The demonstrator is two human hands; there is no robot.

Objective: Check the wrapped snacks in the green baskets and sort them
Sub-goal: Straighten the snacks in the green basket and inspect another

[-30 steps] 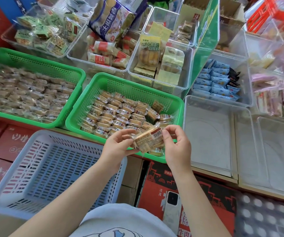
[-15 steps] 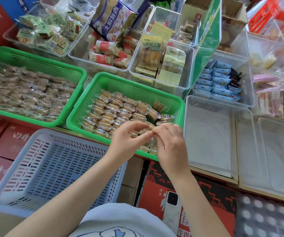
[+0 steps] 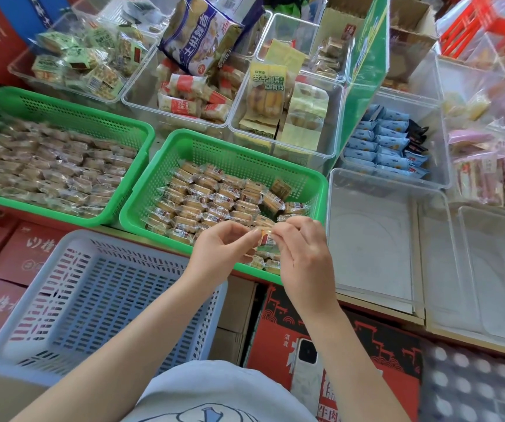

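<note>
Both hands meet over the near right corner of the middle green basket (image 3: 290, 159). The left hand (image 3: 221, 254) and the right hand (image 3: 303, 257) each pinch one end of a single wrapped snack (image 3: 266, 239) between thumb and curled fingers. The snack is held just above the basket's front rim and is mostly hidden by the fingers; only a short strip of clear wrapper with a printed label shows between the two hands.

The middle green basket holds many more wrapped snacks (image 3: 214, 202), packed in rough rows across the left and centre of its floor. One square packet (image 3: 280, 187) lies apart, tilted against the far right wall.

A second green basket (image 3: 62, 108) stands just left of the first, its rim touching or nearly touching it, and is filled with similar wrapped pieces.

A pale blue basket (image 3: 93, 300) stands nearer the person, below and left of the hands, on red cartons (image 3: 11, 260).

A clear plastic bin (image 3: 370, 236) stands just right of the middle green basket. Further clear bins of assorted packaged snacks line the back. A white phone (image 3: 306, 370) lies on a red carton near the right forearm.
</note>
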